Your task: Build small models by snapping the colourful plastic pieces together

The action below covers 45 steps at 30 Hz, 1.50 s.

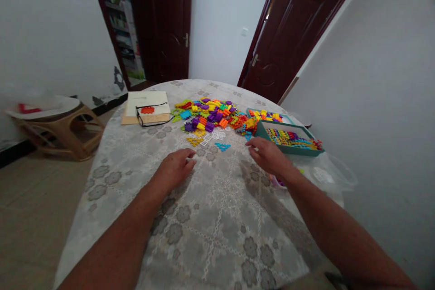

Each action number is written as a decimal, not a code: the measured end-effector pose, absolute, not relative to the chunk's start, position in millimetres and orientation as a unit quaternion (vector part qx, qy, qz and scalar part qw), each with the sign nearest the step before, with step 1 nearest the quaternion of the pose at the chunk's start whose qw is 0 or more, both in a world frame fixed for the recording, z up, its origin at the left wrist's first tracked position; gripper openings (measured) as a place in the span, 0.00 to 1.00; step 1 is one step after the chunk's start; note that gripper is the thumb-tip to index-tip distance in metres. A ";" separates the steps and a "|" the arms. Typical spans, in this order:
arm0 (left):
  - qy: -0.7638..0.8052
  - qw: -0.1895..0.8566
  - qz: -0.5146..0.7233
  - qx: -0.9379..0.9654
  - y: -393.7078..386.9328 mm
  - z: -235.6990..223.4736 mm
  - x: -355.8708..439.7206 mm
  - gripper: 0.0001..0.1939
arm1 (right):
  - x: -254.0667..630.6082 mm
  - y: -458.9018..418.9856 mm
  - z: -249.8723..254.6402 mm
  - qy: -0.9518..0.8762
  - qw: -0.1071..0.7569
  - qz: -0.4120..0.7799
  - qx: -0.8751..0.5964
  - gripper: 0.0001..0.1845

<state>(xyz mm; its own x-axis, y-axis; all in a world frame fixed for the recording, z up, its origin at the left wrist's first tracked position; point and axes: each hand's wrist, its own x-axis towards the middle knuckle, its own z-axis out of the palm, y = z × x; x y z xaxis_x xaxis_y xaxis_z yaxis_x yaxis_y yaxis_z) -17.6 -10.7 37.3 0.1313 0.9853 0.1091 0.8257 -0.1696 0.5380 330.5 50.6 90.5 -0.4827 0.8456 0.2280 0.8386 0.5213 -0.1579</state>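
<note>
My left hand is low over the patterned tablecloth, thumb and fingers loosely curved and apart, with nothing seen in it. Just beyond it lie a yellow triangular piece and several white flat frame pieces. A blue triangular piece rests on the cloth between my two hands. My right hand is beside the green box, its fingers bent and slightly apart, apparently holding nothing. Right by its fingertips is a small blue piece. Ahead of both hands spreads a heap of colourful plastic building pieces.
A green box of sorted coloured pieces stands at right, with a second tray behind. Eyeglasses and a red piece lie on papers at left. My right forearm partly hides a pink-rimmed container. A stool stands left.
</note>
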 end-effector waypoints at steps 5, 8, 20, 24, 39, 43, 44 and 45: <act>0.630 0.170 0.212 0.727 -12.6 41.0 -16.3 0.16 | 256.0 64.2 54.3 -0.852 0.107 0.072 -0.508 0.19; 0.630 0.172 0.204 0.729 -13.6 42.5 -16.1 0.16 | 240.9 84.5 41.0 -0.813 0.079 0.065 -0.573 0.21; 0.657 0.173 0.200 0.706 -14.6 51.0 -14.5 0.17 | 236.7 82.3 20.3 -0.829 0.209 0.117 -0.506 0.06; 0.678 0.150 0.181 0.696 -15.0 49.4 -14.8 0.17 | 210.7 76.9 35.7 -0.854 0.239 0.170 -0.430 0.08; 0.690 0.128 0.186 0.688 -13.9 48.2 -20.1 0.18 | 141.1 116.1 30.4 -0.868 0.098 0.076 -0.480 0.15; 0.692 0.129 0.181 0.687 -11.9 47.6 -20.6 0.18 | 142.8 110.6 27.7 -0.855 0.114 0.081 -0.500 0.18; 0.691 0.129 0.181 0.688 -11.6 47.5 -20.6 0.18 | 143.7 109.9 27.7 -0.854 0.117 0.089 -0.500 0.18; 0.690 0.129 0.181 0.689 -11.4 47.3 -20.7 0.19 | 144.6 109.4 27.8 -0.853 0.121 0.098 -0.498 0.17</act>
<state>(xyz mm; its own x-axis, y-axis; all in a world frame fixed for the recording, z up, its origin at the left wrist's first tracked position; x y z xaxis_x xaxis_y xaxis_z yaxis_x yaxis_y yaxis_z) -20.7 -11.4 47.3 -0.0168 0.9973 0.0718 0.9038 -0.0156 0.4276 144.6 109.4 27.8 -0.4747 0.8734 0.1088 0.8262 0.4848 -0.2870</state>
